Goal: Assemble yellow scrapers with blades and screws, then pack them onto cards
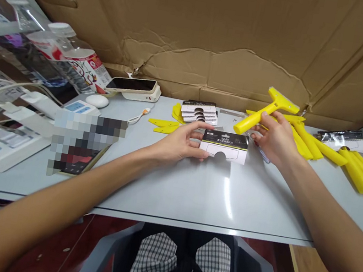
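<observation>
My left hand (183,143) pinches the left end of a black-and-white printed card (224,147) with a half-round notch, just above the table. To its right, my right hand (275,135) grips a yellow scraper (261,114) by its handle, the wide head pointing up and away. A small stack of similar cards (199,111) lies behind my left hand. Flat yellow pieces (164,126) are left of that stack. Several yellow handles (322,148) lie to the right of and behind my right hand, partly hidden by it.
At the left are plastic bottles (85,64), a power strip with white cables (9,144), a blurred-out phone (84,152) and a white oval object (97,101). Another device (135,89) sits at the back. Cardboard (220,31) lines the rear of the grey table (171,199).
</observation>
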